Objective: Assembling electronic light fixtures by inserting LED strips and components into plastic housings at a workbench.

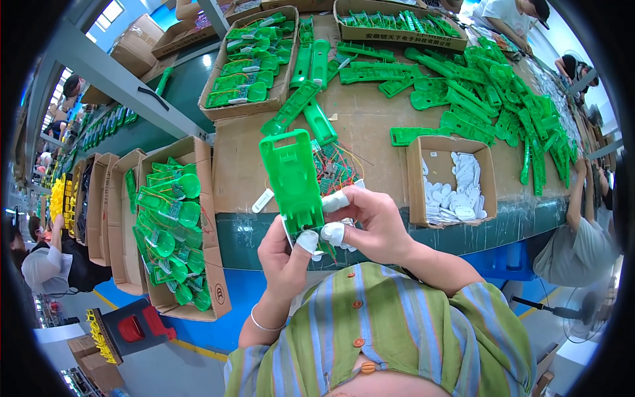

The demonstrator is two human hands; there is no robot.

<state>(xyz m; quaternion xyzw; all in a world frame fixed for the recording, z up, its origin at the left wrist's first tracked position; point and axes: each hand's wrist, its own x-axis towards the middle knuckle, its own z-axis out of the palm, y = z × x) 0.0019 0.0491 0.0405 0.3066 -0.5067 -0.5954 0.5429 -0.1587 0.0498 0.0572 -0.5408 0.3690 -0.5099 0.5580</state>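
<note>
Upright in front of me stands a green plastic housing [290, 165], its hollow side facing me. My left hand [286, 255] is closed round its lower end, with the thumb on the inner face. White covers wrap several fingertips. My right hand [376, 228] is curled at the housing's lower right edge, forefinger and thumb against it; any small part between them is hidden. Thin wires show at the lower end. Just behind lies a heap of green circuit boards [329, 173] with red and yellow wires. A small white plastic piece [262, 200] rests left of the housing.
An open carton [415, 210] of white plastic pieces stands right. Loose green housings [473, 99] pile up at the far right. Cartons of wired green housings stand at the left [213, 264] and far left [286, 99]. Other people work around the bench [529, 221].
</note>
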